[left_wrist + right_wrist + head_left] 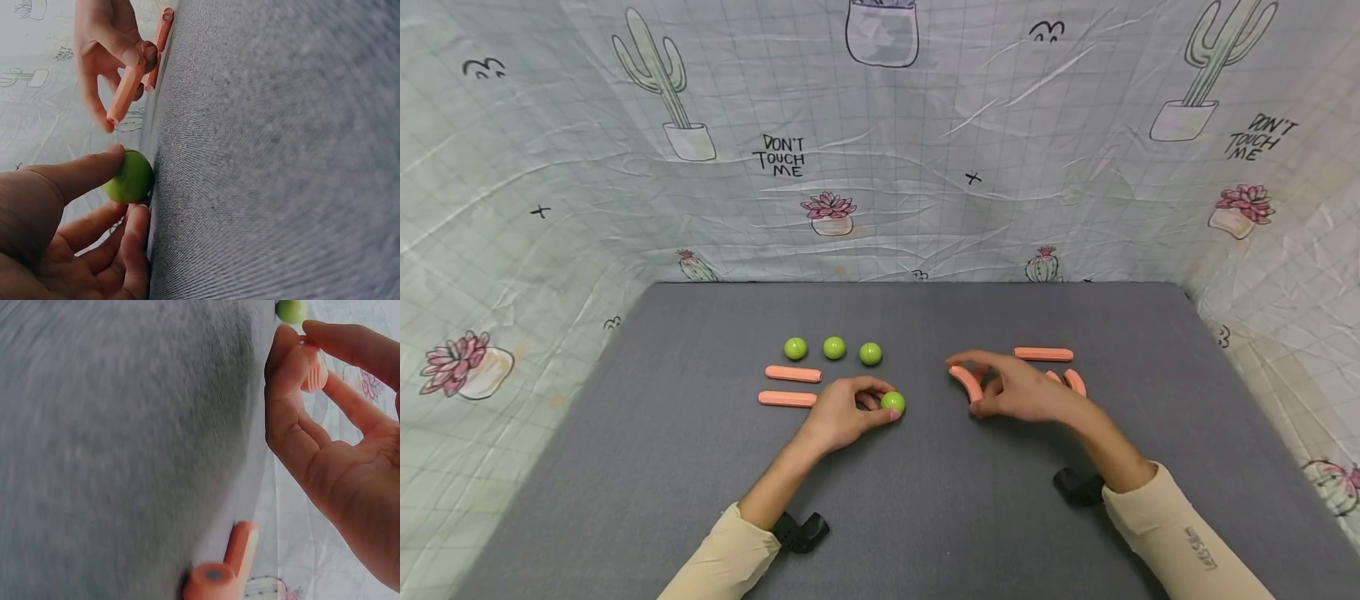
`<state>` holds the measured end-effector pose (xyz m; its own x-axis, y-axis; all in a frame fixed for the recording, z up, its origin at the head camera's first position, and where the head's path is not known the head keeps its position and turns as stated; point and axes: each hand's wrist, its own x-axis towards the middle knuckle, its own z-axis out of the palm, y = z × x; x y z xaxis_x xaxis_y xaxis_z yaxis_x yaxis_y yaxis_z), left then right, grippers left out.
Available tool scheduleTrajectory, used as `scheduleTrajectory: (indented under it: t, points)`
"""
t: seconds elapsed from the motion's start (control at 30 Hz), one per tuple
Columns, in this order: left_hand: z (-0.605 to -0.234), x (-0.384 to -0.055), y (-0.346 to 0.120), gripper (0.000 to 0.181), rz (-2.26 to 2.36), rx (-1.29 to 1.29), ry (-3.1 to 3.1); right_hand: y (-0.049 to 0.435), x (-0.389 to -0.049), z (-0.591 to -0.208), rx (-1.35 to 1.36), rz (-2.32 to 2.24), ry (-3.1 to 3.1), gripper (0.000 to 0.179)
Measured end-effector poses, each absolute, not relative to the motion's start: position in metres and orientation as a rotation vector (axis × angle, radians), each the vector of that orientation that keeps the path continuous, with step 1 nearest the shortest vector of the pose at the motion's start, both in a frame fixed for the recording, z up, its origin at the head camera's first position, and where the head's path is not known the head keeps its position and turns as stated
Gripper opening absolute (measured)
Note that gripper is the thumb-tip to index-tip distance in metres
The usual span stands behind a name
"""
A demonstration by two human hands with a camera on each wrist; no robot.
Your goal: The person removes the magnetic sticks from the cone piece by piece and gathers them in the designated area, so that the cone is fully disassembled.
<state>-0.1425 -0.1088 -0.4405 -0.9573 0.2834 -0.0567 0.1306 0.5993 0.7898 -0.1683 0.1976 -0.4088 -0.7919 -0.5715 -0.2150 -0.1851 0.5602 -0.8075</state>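
My left hand [841, 417] pinches a green ball [892, 403] between thumb and fingers, low at the grey tabletop. In the left wrist view the ball [130, 177] sits under the thumb tip, right at the surface. To the right, my right hand [1018, 388] pinches a short curved orange tube [966, 383] by its ends. The left wrist view has this tube [127, 92] raised above the table. Seen from the right wrist, the fingers hide most of the ribbed tube [315, 372].
Behind the left hand, several green balls [834, 348] form a row, with two straight orange tubes [793, 374] in front. Another straight orange tube [1043, 354] lies beyond the right hand, near curved ones [1076, 382] partly covered by that wrist. A printed cloth [910, 225] walls the table's back and sides.
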Motion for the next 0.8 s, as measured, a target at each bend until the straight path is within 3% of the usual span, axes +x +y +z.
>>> scheduleTrajectory:
  t: [0.37, 0.8]
  points:
    - [-0.441, -0.143, -0.111, 0.027, 1.285, 0.344, 2.644, 0.215, -0.168, -0.403, -0.670, -1.091, 2.509, 0.066]
    - [-0.443, -0.142, -0.111, 0.027, 1.287, 0.345, 2.644, 0.241, -0.162, -0.403, -0.476, -1.133, 2.550, 0.074]
